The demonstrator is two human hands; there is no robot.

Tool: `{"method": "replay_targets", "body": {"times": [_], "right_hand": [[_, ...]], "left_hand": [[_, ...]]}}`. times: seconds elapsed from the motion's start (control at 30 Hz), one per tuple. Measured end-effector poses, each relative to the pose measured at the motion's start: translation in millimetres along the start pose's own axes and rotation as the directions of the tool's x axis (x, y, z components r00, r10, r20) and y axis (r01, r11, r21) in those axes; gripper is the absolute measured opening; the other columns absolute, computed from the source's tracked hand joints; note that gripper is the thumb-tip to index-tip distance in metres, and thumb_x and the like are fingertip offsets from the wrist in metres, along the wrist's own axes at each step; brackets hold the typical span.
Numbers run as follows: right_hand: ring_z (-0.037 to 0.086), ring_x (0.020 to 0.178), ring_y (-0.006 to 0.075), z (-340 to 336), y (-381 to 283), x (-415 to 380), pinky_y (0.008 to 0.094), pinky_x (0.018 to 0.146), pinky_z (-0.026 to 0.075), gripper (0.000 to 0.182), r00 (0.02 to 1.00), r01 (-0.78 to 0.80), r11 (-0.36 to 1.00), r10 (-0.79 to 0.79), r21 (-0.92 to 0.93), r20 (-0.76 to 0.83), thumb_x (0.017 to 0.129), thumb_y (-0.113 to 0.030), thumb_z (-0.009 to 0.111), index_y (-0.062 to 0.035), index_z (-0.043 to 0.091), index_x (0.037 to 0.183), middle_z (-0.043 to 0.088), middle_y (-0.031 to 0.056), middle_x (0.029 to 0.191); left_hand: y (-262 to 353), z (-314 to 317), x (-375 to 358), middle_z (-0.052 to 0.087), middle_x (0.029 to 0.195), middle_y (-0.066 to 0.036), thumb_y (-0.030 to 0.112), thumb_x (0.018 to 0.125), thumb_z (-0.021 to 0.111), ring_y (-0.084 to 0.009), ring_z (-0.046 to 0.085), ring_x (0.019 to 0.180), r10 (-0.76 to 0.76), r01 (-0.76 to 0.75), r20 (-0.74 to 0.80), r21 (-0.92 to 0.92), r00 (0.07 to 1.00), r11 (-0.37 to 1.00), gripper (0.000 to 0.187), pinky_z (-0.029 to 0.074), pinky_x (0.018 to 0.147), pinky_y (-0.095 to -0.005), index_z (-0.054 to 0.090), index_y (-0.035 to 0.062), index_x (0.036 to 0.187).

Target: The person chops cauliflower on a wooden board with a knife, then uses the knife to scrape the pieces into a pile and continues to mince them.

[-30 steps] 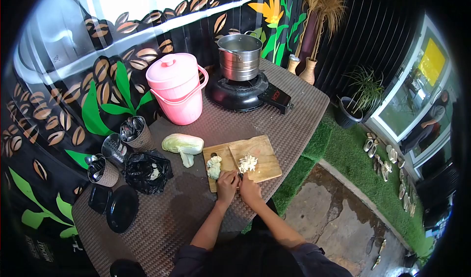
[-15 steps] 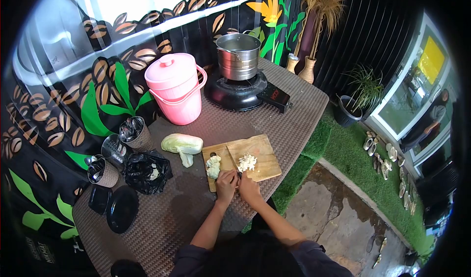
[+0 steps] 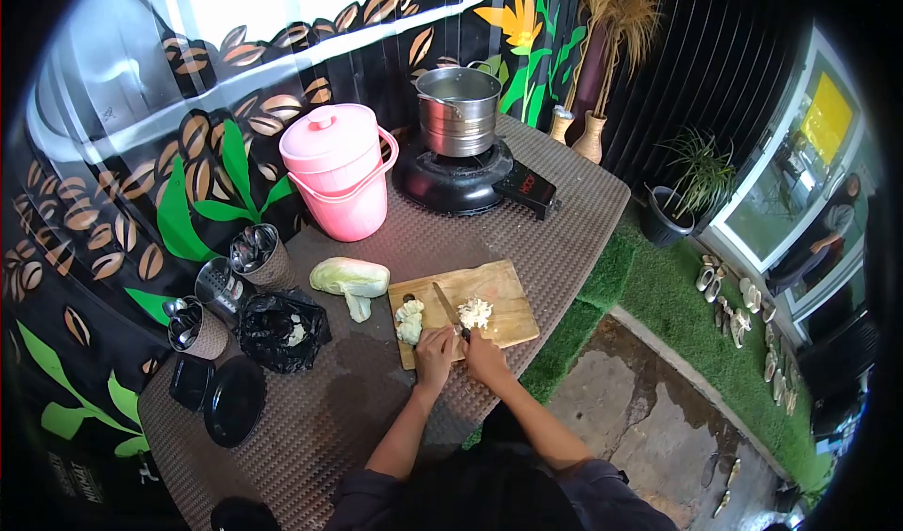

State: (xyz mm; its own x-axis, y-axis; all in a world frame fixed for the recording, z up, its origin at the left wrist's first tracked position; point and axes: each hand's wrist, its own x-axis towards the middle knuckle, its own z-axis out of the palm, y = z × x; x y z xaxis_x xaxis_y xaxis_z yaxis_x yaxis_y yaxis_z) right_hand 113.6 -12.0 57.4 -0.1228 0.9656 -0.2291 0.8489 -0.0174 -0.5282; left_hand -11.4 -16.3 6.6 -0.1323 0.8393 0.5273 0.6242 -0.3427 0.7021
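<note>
My right hand (image 3: 483, 358) is closed round the dark handle of a knife (image 3: 444, 301), whose blade slants up and left over the wooden cutting board (image 3: 510, 298). Close beside it, my left hand (image 3: 435, 356) rests on the board's near edge with its fingers bent together; whatever lies under them is hidden. Small pale chopped pieces (image 3: 475, 313) are heaped right of the blade. What look like cauliflower florets (image 3: 409, 320) sit at the board's left side. Just beyond the board's left corner lies a napa cabbage (image 3: 346, 275) with a loose leaf.
A steel pot (image 3: 458, 112) stands on a black portable stove (image 3: 453, 181) at the back. Left of it is a pink lidded bucket (image 3: 337, 174). A black plastic bag (image 3: 282, 329), cutlery holders (image 3: 261, 256) and a black plate (image 3: 235, 401) occupy the table's left. Behind the glass door stands a person (image 3: 832, 225).
My right hand has shifted slightly right, away from my left fingers. The knife blade now leans further left and shows more of its flat side.
</note>
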Motion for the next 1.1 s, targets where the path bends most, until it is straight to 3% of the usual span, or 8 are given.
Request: {"method": "replay_targets", "body": {"times": [0.17, 0.3, 0.37, 0.43, 0.53, 0.73, 0.87, 1.1], "right_hand": [[0.063, 0.085, 0.0473, -9, 2, -13, 0.0551, 0.074, 0.050, 0.032, 0.999, 0.041, 0.999, -0.041, -0.036, -0.001, 0.093, -0.030, 0.049, -0.0008, 0.045, 0.105, 0.064, 0.0300, 0.089], [0.063, 0.084, 0.0471, 13, -3, -15, 0.0557, 0.074, 0.050, 0.032, 0.996, -0.048, 0.998, 0.045, -0.038, -0.081, 0.093, -0.030, 0.050, -0.0002, 0.045, 0.105, 0.064, 0.0294, 0.086], [0.066, 0.082, 0.0437, 8, -6, -8, 0.0520, 0.073, 0.053, 0.031, 0.997, -0.066, 0.997, 0.064, -0.032, -0.041, 0.092, -0.027, 0.050, 0.0006, 0.047, 0.105, 0.066, 0.0262, 0.083], [0.064, 0.083, 0.0454, 8, -5, 0, 0.0562, 0.074, 0.050, 0.035, 0.999, -0.011, 1.000, 0.010, -0.023, -0.038, 0.093, -0.030, 0.049, 0.0013, 0.045, 0.109, 0.065, 0.0285, 0.085], [0.065, 0.083, 0.0449, -4, -3, 0, 0.0553, 0.074, 0.051, 0.036, 0.999, 0.045, 0.998, -0.045, -0.054, 0.006, 0.093, -0.029, 0.049, 0.0016, 0.045, 0.111, 0.065, 0.0285, 0.086], [0.064, 0.085, 0.0456, 5, -3, -13, 0.0547, 0.075, 0.051, 0.035, 0.999, -0.025, 0.997, 0.022, -0.068, -0.049, 0.093, -0.028, 0.050, 0.0005, 0.044, 0.113, 0.064, 0.0299, 0.090], [0.063, 0.086, 0.0466, 1, -1, -9, 0.0565, 0.076, 0.050, 0.034, 0.999, -0.040, 0.999, 0.040, 0.006, 0.002, 0.092, -0.028, 0.050, -0.0001, 0.044, 0.110, 0.063, 0.0320, 0.092], [0.064, 0.084, 0.0462, 3, -5, -9, 0.0544, 0.073, 0.051, 0.036, 1.000, 0.015, 0.999, -0.015, -0.045, -0.018, 0.093, -0.029, 0.049, 0.0019, 0.044, 0.110, 0.064, 0.0306, 0.087]], "left_hand": [[9, -2, 2, 0.068, 0.097, -0.014, 0.000, 0.082, 0.062, -0.0285, 0.061, 0.092, -0.079, 0.079, -0.005, -0.009, 0.997, 0.997, 0.014, 0.049, 0.082, -0.0360, 0.069, -0.0041, 0.093], [-2, 4, -1, 0.068, 0.095, -0.014, 0.001, 0.082, 0.062, -0.0288, 0.060, 0.092, -0.021, 0.021, -0.030, 0.002, 0.999, 1.000, 0.013, 0.049, 0.081, -0.0363, 0.069, -0.0040, 0.092], [2, 2, 1, 0.068, 0.093, -0.013, 0.002, 0.082, 0.062, -0.0292, 0.060, 0.091, 0.010, -0.010, -0.032, 0.007, 0.999, 1.000, 0.013, 0.049, 0.080, -0.0363, 0.069, -0.0038, 0.091], [7, -1, 2, 0.068, 0.093, -0.013, 0.003, 0.082, 0.064, -0.0290, 0.060, 0.091, -0.007, 0.007, -0.028, 0.003, 1.000, 1.000, 0.012, 0.049, 0.080, -0.0365, 0.069, -0.0034, 0.091], [8, 0, 1, 0.068, 0.092, -0.013, 0.003, 0.081, 0.065, -0.0287, 0.060, 0.090, -0.027, 0.027, -0.025, 0.002, 0.999, 1.000, 0.012, 0.049, 0.080, -0.0365, 0.069, -0.0028, 0.090], [9, -1, 3, 0.067, 0.091, -0.012, 0.004, 0.079, 0.067, -0.0277, 0.060, 0.090, -0.006, 0.007, -0.048, 0.011, 0.999, 1.000, 0.010, 0.050, 0.079, -0.0363, 0.069, -0.0021, 0.087], [5, 1, 1, 0.067, 0.091, -0.012, 0.003, 0.077, 0.068, -0.0275, 0.060, 0.090, 0.012, -0.011, -0.041, 0.023, 0.999, 1.000, 0.012, 0.050, 0.079, -0.0363, 0.070, -0.0024, 0.087], [6, -2, 0, 0.067, 0.092, -0.011, 0.002, 0.077, 0.068, -0.0272, 0.060, 0.090, 0.021, -0.020, -0.029, 0.041, 0.999, 0.999, 0.013, 0.050, 0.079, -0.0360, 0.070, -0.0028, 0.089]]}}
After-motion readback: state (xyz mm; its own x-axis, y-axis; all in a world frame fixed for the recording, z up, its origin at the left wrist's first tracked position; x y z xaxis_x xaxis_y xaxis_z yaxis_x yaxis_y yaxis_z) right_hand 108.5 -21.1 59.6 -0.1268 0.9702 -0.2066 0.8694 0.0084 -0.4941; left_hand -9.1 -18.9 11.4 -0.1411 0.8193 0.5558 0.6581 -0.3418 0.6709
